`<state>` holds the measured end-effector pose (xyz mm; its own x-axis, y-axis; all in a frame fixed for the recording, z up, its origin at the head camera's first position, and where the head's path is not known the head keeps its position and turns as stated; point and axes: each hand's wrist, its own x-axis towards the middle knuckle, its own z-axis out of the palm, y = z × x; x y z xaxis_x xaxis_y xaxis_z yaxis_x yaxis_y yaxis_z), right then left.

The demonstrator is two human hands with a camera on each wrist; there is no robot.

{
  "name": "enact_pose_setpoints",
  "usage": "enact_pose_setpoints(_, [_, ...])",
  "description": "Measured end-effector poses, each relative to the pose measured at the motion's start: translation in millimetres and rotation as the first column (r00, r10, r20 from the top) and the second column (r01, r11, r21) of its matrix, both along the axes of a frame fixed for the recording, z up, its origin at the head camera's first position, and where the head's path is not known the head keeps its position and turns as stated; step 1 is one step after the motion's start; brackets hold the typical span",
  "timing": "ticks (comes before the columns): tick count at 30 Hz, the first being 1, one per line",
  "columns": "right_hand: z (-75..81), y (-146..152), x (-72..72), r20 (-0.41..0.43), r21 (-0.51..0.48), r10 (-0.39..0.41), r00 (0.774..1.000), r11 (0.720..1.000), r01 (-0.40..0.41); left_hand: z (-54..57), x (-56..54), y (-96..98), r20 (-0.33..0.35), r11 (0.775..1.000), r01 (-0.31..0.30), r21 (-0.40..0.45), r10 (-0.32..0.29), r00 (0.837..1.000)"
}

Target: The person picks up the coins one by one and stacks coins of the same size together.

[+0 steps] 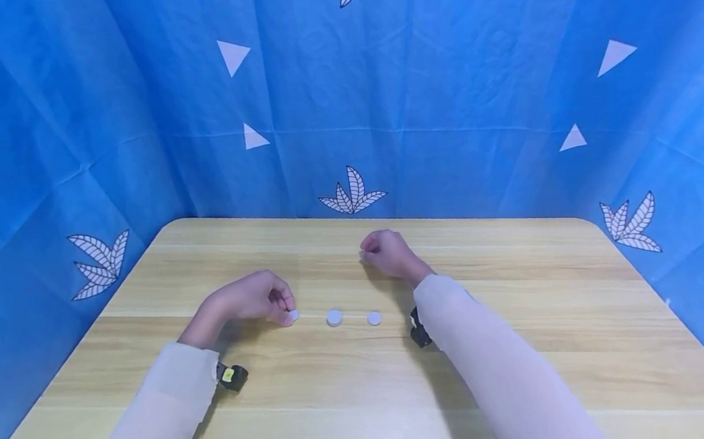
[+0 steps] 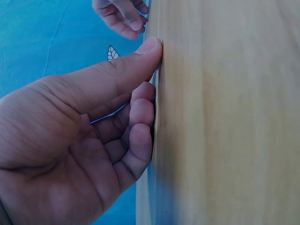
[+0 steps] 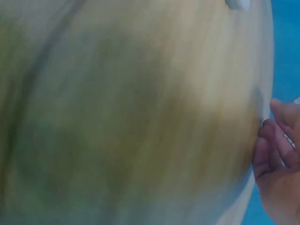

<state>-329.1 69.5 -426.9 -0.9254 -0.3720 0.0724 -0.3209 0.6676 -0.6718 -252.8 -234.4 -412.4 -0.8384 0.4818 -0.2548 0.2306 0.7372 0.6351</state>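
In the head view, my left hand point(image 1: 253, 297) is low over the left middle of the table, thumb and fingertips at a small white disc point(image 1: 294, 315) that they pinch. The left wrist view shows that hand point(image 2: 89, 126) with thumb tip down at the tabletop and the other fingers curled; the disc is hidden there. Two more white discs lie to the right: a thicker one point(image 1: 334, 317) and a smaller one point(image 1: 374, 317). Farther back, my right hand point(image 1: 388, 251) hovers close over the wood with bent fingers; I cannot tell whether its fingertips hold anything.
A light wood-grain table point(image 1: 347, 408) with rounded far corners spans the view. Behind and beside it hangs a blue curtain point(image 1: 335, 69) with white leaves and triangles. Each sleeved wrist wears a small black camera point(image 1: 233, 378).
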Motion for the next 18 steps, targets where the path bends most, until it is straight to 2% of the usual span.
enact_pose_setpoints(12, [-8.5,9.5,-4.0,0.012,0.032,0.007,1.0,0.999,-0.008,0.1,-0.9,0.8,-0.005,1.0,-0.004,-0.006,0.004,1.0])
enact_pose_setpoints(18, [-7.3,7.6,-3.7,0.028,0.03,-0.008,1.0,1.0,0.007,-0.5,0.4,0.9,-0.004,1.0,-0.002,0.001,0.002,1.0])
